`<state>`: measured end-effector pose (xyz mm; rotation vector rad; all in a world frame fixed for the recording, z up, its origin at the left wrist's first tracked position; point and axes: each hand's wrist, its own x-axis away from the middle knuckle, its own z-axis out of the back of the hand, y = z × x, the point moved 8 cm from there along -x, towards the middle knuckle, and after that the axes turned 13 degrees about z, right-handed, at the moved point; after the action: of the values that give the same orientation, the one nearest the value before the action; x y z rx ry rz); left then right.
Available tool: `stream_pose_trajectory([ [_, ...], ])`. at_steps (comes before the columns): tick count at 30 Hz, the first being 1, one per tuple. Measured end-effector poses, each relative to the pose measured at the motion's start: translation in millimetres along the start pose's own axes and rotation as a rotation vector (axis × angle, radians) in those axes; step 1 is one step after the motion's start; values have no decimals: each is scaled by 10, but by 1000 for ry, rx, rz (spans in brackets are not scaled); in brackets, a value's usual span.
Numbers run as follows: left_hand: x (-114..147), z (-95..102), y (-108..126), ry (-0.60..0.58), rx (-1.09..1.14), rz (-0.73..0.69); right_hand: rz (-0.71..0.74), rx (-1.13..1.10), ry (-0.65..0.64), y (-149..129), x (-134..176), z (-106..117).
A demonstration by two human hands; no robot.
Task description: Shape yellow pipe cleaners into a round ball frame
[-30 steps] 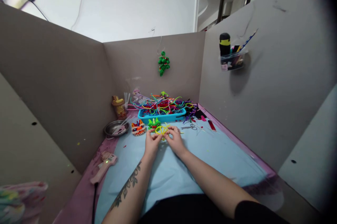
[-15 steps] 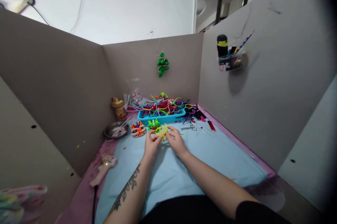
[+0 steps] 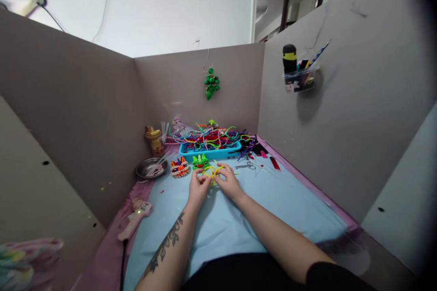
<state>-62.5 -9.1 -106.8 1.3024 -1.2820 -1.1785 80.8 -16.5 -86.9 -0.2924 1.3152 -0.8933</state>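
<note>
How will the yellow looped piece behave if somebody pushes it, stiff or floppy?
The yellow looped piece is probably light, being thin strands with open gaps. It seems fairly stiff, as its curves span between the left hand and right hand. A push might bend such slender strands.

Yellow looped openwork (image 3: 212, 175), held between left hand (image 3: 198, 187), right hand (image 3: 230, 185).

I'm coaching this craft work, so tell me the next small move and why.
Perhaps steady the yellow piece with the left hand while the right hand pinches its strands closer together: both hands hold it, and the strands spread apart between them.
</note>
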Motion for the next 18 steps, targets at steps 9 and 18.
stream_pose_trajectory([
  [9, 26, -45, 36, -30, -48, -26, -229, -298, 68, 269, 47, -83],
  [18, 17, -65, 22, -69, -26, -10, -241, -429, 1, 316, 28, -145],
])
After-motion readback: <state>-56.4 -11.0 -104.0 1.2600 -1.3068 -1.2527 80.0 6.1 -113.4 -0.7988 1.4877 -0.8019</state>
